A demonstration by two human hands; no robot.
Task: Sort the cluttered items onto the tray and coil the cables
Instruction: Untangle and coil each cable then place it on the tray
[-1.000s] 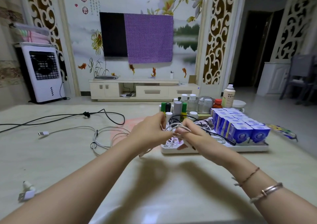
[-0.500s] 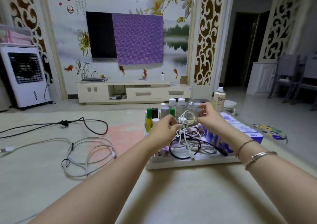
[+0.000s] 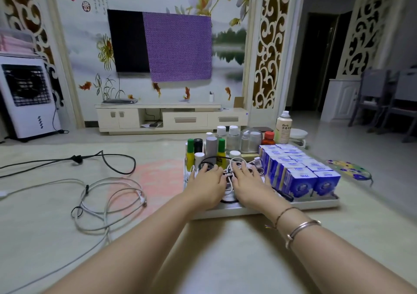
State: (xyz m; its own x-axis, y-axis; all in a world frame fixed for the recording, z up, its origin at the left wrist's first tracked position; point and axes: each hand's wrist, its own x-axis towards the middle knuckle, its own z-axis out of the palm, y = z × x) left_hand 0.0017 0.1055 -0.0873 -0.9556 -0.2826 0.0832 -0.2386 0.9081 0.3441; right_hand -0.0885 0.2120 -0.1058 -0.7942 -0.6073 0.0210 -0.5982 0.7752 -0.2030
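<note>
Both hands flat on the coiled cable bundle (image 3: 234,169) inside the white tray (image 3: 282,205), likely pressing it down so the loops stay put and don't spring open. Left hand (image 3: 206,186) fingers straight, spread over the black coil side; right hand (image 3: 248,184) same, fingers extended over the white coils, nothing gripped. Bundle is mixed white and black loops, tangled-looking; exact count hard to tell under the hands. It sits in the tray's near-left part, between the small bottles (image 3: 212,147) behind and the rows of blue boxes (image 3: 302,172) to the right. Still loose on the floor, well apart from the tray: white cable (image 3: 108,203) in slack loops, black cable (image 3: 117,160) beyond it. Those look uncoiled, so task seems partway.
</note>
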